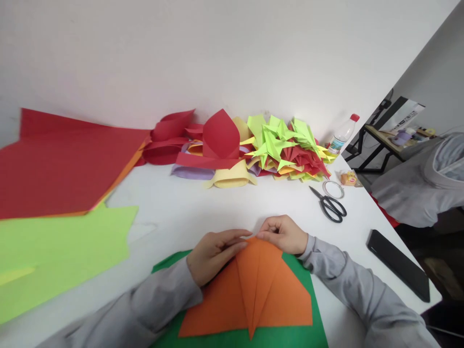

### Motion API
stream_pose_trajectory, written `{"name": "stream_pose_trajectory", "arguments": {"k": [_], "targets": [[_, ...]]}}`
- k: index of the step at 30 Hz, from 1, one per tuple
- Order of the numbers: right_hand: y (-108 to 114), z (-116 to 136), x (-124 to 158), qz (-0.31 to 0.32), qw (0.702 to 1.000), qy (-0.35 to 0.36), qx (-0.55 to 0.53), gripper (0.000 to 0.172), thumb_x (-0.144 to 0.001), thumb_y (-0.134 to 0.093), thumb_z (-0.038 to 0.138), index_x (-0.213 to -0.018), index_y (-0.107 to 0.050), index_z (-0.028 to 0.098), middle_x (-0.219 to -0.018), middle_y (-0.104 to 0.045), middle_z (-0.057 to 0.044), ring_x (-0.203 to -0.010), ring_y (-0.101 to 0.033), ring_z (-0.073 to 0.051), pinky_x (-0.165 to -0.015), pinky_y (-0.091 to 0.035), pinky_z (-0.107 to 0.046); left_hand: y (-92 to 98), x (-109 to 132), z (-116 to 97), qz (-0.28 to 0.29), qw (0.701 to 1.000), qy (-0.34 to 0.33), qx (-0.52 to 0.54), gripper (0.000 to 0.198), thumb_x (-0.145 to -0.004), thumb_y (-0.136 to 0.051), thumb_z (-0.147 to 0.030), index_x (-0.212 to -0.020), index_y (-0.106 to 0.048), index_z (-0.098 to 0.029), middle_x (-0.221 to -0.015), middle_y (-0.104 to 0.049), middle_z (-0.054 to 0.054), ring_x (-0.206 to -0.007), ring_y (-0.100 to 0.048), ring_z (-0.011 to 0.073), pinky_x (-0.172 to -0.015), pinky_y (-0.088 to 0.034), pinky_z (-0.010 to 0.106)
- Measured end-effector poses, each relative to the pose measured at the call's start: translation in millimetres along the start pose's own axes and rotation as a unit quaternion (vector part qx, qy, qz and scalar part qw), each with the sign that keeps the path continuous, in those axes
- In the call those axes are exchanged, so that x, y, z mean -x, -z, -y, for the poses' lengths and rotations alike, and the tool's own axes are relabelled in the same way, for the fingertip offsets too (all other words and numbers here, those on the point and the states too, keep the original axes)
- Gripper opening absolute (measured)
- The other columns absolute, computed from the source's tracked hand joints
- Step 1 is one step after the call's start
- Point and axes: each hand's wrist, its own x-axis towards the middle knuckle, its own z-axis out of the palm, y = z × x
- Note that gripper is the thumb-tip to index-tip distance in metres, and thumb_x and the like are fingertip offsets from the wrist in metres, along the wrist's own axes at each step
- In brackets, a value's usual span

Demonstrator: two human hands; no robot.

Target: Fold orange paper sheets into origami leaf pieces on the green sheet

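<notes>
A folded sheet of orange paper (282,299) lies on a larger green sheet (300,337) at the table's front. Narrow creased flaps run down its middle to a point at the near side. My left hand (215,253) holds the upper edge of the orange paper from the left, thumb and fingers nearly together. At the same top edge, my right hand (284,234) pinches the paper from the right, its fingers curled. Both sets of fingertips almost meet at the top centre.
Red sheets (68,169) and lime-green paper (72,251) cover the left. Folded paper pieces (275,145) pile along the wall. Scissors (331,208), a tape roll (333,189), a wrapped snack (348,179), a bottle (342,135) and a black phone (398,266) lie right. A person (416,179) is beyond.
</notes>
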Motion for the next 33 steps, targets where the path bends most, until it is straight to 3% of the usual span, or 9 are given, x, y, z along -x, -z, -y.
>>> {"name": "stream_pose_trajectory", "arguments": {"k": [4, 8, 13, 18, 21, 25, 29, 33], "targets": [[3.2, -2.0, 0.2, 0.007, 1.000, 0.009, 0.005, 0.040, -0.077, -0.060, 0.055, -0.067, -0.056, 0.016, -0.047, -0.034, 0.009, -0.044, -0.027, -0.005, -0.042, -0.023, -0.019, 1.1, -0.9, 0.6, 0.004, 1.000, 0.013, -0.006, 0.035, -0.081, -0.051, -0.043, -0.100, -0.068, -0.019, -0.064, -0.071, -0.002, -0.058, -0.061, 0.0140, -0.057, -0.048, 0.021], [6.2, -2.3, 0.3, -0.023, 0.990, 0.069, 0.121, 0.034, -0.083, -0.058, 0.047, -0.071, -0.062, 0.016, -0.046, -0.035, 0.009, -0.044, -0.031, -0.006, -0.045, -0.026, -0.019, 1.0, -1.1, 1.6, -0.006, 0.999, 0.025, -0.020, 0.033, -0.081, -0.052, -0.044, -0.094, -0.069, -0.019, -0.058, -0.067, -0.003, -0.051, -0.054, 0.0119, -0.053, -0.043, 0.021], [4.3, -7.2, 0.6, -0.065, 0.926, 0.146, 0.343, 0.026, -0.089, -0.056, 0.039, -0.080, -0.068, 0.018, -0.053, -0.054, 0.004, -0.050, -0.047, -0.008, -0.053, -0.032, -0.019, -1.1, 1.4, -2.1, -0.015, 0.999, 0.017, -0.027, 0.032, -0.081, -0.051, -0.042, -0.095, -0.069, -0.019, -0.062, -0.069, -0.002, -0.053, -0.054, 0.0123, -0.054, -0.044, 0.021], [2.7, -14.1, 1.2, -0.062, 0.881, 0.154, 0.442, 0.034, -0.093, -0.047, 0.046, -0.083, -0.067, 0.019, -0.062, -0.066, -0.001, -0.055, -0.057, -0.011, -0.056, -0.034, -0.021, -4.2, 6.2, -7.1, -0.029, 0.999, 0.002, -0.028, 0.031, -0.081, -0.052, -0.041, -0.093, -0.069, -0.019, -0.053, -0.063, -0.004, -0.046, -0.052, 0.0116, -0.048, -0.043, 0.021], [3.5, -14.1, 2.5, -0.067, 0.888, 0.159, 0.427, 0.036, -0.093, -0.046, 0.047, -0.082, -0.067, 0.020, -0.062, -0.066, -0.002, -0.056, -0.058, -0.012, -0.056, -0.036, -0.021, -3.2, 5.9, -7.8, -0.059, 0.998, -0.006, -0.034, 0.029, -0.080, -0.053, -0.041, -0.090, -0.070, -0.020, -0.061, -0.069, -0.001, -0.053, -0.060, 0.0143, -0.053, -0.048, 0.022], [6.1, -13.0, 3.2, -0.102, 0.919, 0.171, 0.339, 0.029, -0.091, -0.048, 0.041, -0.092, -0.067, 0.020, -0.072, -0.068, -0.003, -0.061, -0.059, -0.012, -0.063, -0.042, -0.021, 3.0, 0.3, -3.2, -0.132, 0.989, -0.004, -0.071, 0.030, -0.076, -0.055, -0.045, -0.083, -0.071, -0.021, -0.071, -0.074, 0.001, -0.061, -0.067, 0.0175, -0.058, -0.052, 0.023], [9.5, -16.4, 0.4, -0.140, 0.948, 0.141, 0.247, 0.028, -0.088, -0.052, 0.038, -0.096, -0.068, 0.018, -0.058, -0.058, 0.002, -0.050, -0.049, -0.010, -0.058, -0.042, -0.021, 7.7, -2.7, 8.3, -0.159, 0.973, -0.025, -0.165, 0.031, -0.079, -0.054, -0.046, -0.085, -0.071, -0.021, -0.056, -0.068, -0.003, -0.049, -0.061, 0.0139, -0.053, -0.048, 0.021], [12.0, -20.6, -1.6, -0.129, 0.958, 0.118, 0.225, 0.027, -0.087, -0.054, 0.038, -0.098, -0.068, 0.017, -0.053, -0.050, 0.005, -0.047, -0.044, -0.010, -0.056, -0.040, -0.021, 9.2, -2.0, 19.2, -0.168, 0.956, -0.091, -0.225, 0.028, -0.083, -0.053, -0.043, -0.088, -0.069, -0.021, -0.050, -0.060, -0.006, -0.041, -0.052, 0.0097, -0.049, -0.044, 0.020]]}}
